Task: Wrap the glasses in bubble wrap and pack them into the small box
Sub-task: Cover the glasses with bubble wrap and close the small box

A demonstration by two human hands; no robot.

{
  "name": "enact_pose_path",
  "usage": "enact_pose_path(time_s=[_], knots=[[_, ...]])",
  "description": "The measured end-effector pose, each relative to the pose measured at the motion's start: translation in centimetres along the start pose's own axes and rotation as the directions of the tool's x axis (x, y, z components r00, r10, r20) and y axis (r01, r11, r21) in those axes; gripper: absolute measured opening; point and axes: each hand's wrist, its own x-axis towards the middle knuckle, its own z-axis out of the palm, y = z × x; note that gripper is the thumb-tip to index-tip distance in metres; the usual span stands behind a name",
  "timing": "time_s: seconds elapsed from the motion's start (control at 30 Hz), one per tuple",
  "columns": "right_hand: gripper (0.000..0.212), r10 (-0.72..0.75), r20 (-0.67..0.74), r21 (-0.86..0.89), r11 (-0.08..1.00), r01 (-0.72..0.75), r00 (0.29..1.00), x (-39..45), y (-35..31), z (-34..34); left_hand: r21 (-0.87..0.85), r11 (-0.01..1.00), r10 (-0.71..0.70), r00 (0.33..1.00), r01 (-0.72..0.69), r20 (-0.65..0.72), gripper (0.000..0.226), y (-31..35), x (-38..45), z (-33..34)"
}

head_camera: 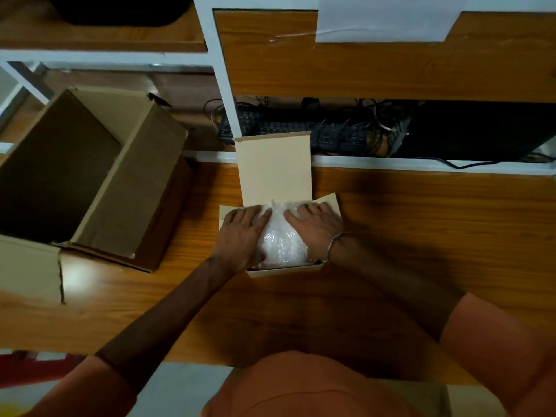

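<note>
Here, from the head camera, a small box point(282, 269) sits on a wooden desk point(421, 236) with its lid flap point(275, 170) standing open at the far side. A bundle of bubble wrap point(279, 236) fills the box and bulges above its rim — whatever it wraps cannot be made out through the plastic. The left hand point(240, 236) lies on the bundle's left side and the right hand point(316, 227) on its right, both with fingers laid out fairly straight and pressing the wrap rather than curling round it. A thin bracelet point(335, 243) circles the right wrist. To the left of the small box, apart from it, a large cardboard box point(126, 188) stands open. Beyond the desk's far edge, under a wooden shelf point(361, 70), lie a dark keyboard point(294, 127) and tangled cables point(370, 121).
</note>
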Motion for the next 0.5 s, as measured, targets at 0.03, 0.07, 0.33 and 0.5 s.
enact_pose_path(time_s=[0.03, 0.07, 0.33, 0.5], knots=[[0.101, -0.007, -0.003, -0.033, 0.999, 0.007, 1.000, 0.2, -0.2, -0.2, 0.023, 1.000, 0.007, 1.000, -0.007, 0.007, 0.115, 0.1, 0.2, 0.0], [0.094, -0.019, -0.008, -0.074, 0.997, 0.019, 1.000, 0.4, -0.4, -0.3, 0.046, 0.999, 0.013, 1.000, -0.013, 0.019, 0.118, 0.1, 0.3, 0.0], [0.089, -0.117, -0.001, -0.044, 0.992, 0.117, 0.993, 1.6, 1.0, 0.0, 0.042, 0.998, 0.049, 0.998, -0.051, 0.042, 0.120, -0.5, 2.1, 1.0], [0.093, -0.180, 0.011, -0.024, 0.983, 0.181, 0.984, 3.3, 1.8, 0.2, -0.091, 0.996, 0.001, 0.999, 0.003, 0.043, 0.122, -0.4, 2.2, 1.7]])
